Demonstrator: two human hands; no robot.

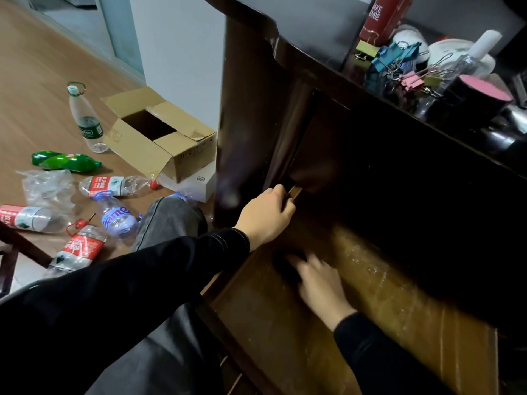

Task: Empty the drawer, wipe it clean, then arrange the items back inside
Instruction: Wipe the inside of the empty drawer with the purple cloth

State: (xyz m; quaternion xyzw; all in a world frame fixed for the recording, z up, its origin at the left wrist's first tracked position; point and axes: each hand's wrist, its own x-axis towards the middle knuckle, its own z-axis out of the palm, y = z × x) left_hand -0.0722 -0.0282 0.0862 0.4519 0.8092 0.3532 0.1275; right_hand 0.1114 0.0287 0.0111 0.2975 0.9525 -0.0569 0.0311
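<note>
The open drawer [385,295] sticks out from under the dark desk, and its worn wooden bottom shows bare. My left hand [268,218] grips the drawer's far left corner, fingers curled over the edge. Inside the drawer, my right hand [319,283] is blurred, with its fingers spread flat on a small dark thing [283,263] near the left wall. I cannot tell what that thing is. On the desk top stand the taken-out items: a red can [382,18], a heap of coloured binder clips [399,67], a clear bottle [467,58] and a black cup with a pink top [479,95].
On the wooden floor to the left lie an open cardboard box [159,135], a white box [199,181] and several empty plastic bottles [114,186]. My knee in grey jeans [168,220] is close beside the desk's side panel [245,124].
</note>
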